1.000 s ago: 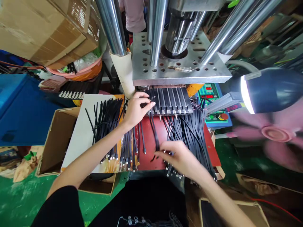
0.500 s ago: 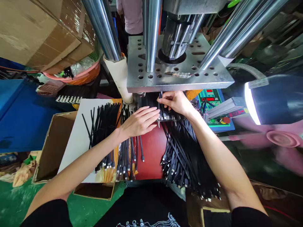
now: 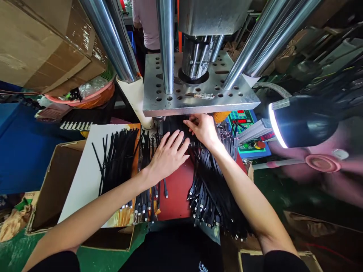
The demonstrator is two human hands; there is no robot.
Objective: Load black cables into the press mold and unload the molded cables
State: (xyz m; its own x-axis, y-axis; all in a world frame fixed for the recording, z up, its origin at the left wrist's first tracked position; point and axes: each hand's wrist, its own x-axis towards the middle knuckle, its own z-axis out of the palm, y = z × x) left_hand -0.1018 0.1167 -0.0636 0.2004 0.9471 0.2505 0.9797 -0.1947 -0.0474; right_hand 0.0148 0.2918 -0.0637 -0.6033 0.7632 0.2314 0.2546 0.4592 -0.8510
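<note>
Right hand (image 3: 202, 129), grip unclear, crowded press plate's (image 3: 235, 102) edge; left hand (image 3: 168, 156) lay spread; black cables (image 3: 218, 189) ran fore-aft, plugs (image 3: 201, 206) toward tabletop's (image 3: 176, 206) near edge.

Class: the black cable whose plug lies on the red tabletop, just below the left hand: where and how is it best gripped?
Probably by the plug, pinched across its sides, coming from the person's near side. It points toward the person, with red tabletop showing on either side, while the left hand hides the upper part of the black cable.
</note>
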